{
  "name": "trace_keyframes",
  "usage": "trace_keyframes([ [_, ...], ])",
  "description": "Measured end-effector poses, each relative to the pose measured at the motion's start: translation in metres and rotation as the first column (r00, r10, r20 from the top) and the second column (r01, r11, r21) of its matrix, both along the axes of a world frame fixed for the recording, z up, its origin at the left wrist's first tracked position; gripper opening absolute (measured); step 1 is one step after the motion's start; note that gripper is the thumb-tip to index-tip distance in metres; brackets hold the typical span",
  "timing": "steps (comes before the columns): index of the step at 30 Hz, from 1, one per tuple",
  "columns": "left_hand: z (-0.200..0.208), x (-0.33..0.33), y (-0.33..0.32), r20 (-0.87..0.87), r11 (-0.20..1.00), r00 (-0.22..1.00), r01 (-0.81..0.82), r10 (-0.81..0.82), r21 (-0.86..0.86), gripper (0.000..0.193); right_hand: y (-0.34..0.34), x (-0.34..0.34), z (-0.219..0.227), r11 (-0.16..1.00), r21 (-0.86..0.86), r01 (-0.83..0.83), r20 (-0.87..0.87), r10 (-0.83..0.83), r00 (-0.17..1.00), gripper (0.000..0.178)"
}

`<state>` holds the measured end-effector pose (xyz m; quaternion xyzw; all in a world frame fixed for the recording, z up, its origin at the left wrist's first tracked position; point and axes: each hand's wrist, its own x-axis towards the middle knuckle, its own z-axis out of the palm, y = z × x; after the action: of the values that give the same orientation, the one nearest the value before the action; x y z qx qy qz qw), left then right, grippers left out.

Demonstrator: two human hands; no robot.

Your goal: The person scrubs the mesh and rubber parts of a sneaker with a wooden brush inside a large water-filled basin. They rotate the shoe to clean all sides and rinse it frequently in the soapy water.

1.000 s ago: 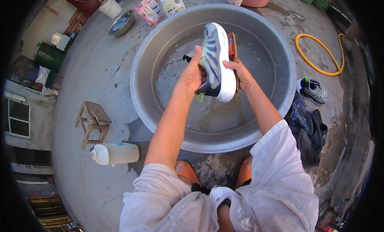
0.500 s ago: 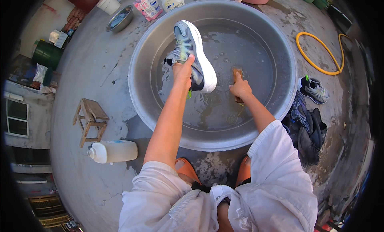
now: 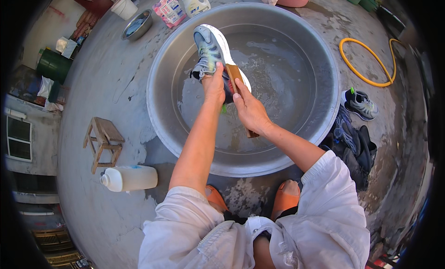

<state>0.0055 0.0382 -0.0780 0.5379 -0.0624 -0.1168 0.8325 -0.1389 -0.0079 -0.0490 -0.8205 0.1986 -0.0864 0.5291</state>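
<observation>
Held up over a large grey metal basin (image 3: pixel 160 107) is a grey sneaker (image 3: pixel 208 49) with a white sole, its toe pointing away from me. My left hand (image 3: pixel 214 87) is closed round its heel part. In my right hand (image 3: pixel 251 110) is a wooden-backed scrub brush (image 3: pixel 235 76), gripped by its handle. The brush head lies against the side of the shoe near the sole; its bristles are mostly hidden. Cloudy water (image 3: pixel 287 83) with some bubbles fills the lower part of the basin.
Right of the basin stand a matching sneaker (image 3: pixel 360 105) and a pile of dark shoes (image 3: pixel 354 148); beyond lies a yellow hose (image 3: pixel 366 46). On the left are a wooden stool (image 3: pixel 104 137) and a white jug (image 3: pixel 130 178). A detergent bottle (image 3: pixel 196 4) and metal bowl (image 3: pixel 137 25) stand behind.
My right hand has lifted the brush out of the water and brought it left against the sneaker. The sneaker has shifted slightly left.
</observation>
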Motion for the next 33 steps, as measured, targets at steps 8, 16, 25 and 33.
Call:
trace_keyframes([
  [8, 0.011, -0.031, -0.025, 0.093, 0.999, 0.996, -0.009, 0.006, 0.031, 0.036, -0.034, 0.036, 0.012, 0.965, 0.036, 0.261, -0.015, -0.26, 0.965, 0.052],
  [16, 0.033, -0.032, -0.019, -0.008, 0.996, 0.996, -0.086, 0.086, 0.011, 0.029, -0.01, 0.02, 0.02, 0.987, 0.062, 0.145, -0.063, -0.141, 0.988, 0.05],
  [25, 0.045, -0.019, -0.005, -0.032, 0.991, 0.991, -0.132, 0.131, -0.024, 0.023, 0.018, -0.01, 0.019, 1.0, 0.004, -0.004, 0.052, 0.004, 0.999, 0.049],
  [33, 0.04, -0.03, -0.023, -0.02, 0.987, 0.996, -0.092, 0.09, -0.132, 0.031, -0.057, 0.064, 0.002, 0.975, 0.042, 0.22, -0.079, -0.216, 0.973, 0.052],
])
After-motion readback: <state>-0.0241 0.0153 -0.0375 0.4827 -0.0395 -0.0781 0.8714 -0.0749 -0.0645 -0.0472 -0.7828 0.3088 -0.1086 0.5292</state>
